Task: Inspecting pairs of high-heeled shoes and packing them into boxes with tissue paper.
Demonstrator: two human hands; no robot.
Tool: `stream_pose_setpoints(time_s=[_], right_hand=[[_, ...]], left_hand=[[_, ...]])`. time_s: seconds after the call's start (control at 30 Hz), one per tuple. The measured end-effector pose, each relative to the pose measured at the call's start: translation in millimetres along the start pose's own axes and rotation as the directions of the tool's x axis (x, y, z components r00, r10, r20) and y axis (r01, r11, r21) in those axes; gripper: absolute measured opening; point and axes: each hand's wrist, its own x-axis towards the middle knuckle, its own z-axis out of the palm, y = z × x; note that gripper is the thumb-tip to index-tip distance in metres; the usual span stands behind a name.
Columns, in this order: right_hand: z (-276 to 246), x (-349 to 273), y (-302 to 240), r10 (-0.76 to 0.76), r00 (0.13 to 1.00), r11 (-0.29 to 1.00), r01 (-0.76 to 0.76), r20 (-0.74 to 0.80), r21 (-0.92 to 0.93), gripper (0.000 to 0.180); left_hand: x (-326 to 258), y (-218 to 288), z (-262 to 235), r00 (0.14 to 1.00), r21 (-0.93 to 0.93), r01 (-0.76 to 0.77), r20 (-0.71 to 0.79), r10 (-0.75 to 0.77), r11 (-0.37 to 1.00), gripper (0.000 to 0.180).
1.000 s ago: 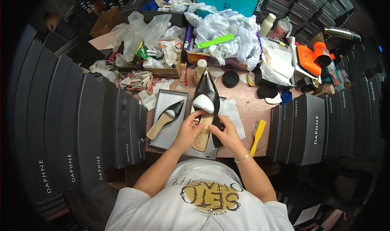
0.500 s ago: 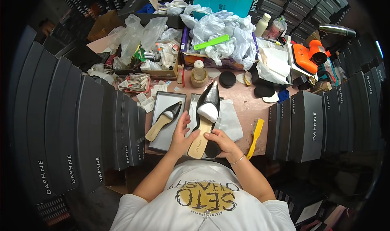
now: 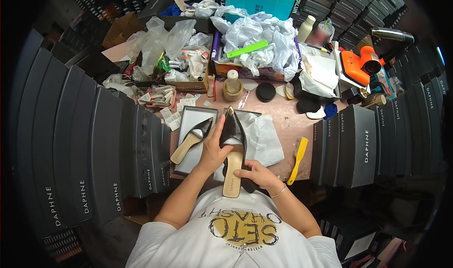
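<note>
A black pointed mule with a beige insole is held in front of my chest, toe pointing away. My left hand wraps the left side of its toe, thumb at the opening. White stuffing shows just inside that opening. At the heel end, my right hand grips the mule with its thumb on the insole. Something dark, partly hidden, shows under the right hand; I cannot tell its kind. A matching mule lies in a grey open shoebox to the left.
White tissue paper lies right of the held mule, a yellow brush farther right. A bottle stands behind. Crumpled tissue fills a box at the back. Stacked dark shoeboxes wall both sides.
The mule has come closer to my body. My left hand has moved up from beside the insole onto the toe. Less of the white stuffing shows now.
</note>
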Motion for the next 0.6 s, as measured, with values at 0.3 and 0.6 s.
stream_pose_setpoints(time_s=[0.3,0.6], right_hand=[[1,11,-2,0.049,0.996,0.952,-0.024,-0.075,0.306,0.033],[4,16,-8,-0.151,0.986,0.964,0.13,-0.076,-0.23,0.035]], left_hand=[[-50,-27,8,0.837,-0.727,0.535,0.386,-0.388,0.431,0.084],[-78,-33,19,0.699,-0.732,0.633,0.402,-0.591,0.251,0.039]])
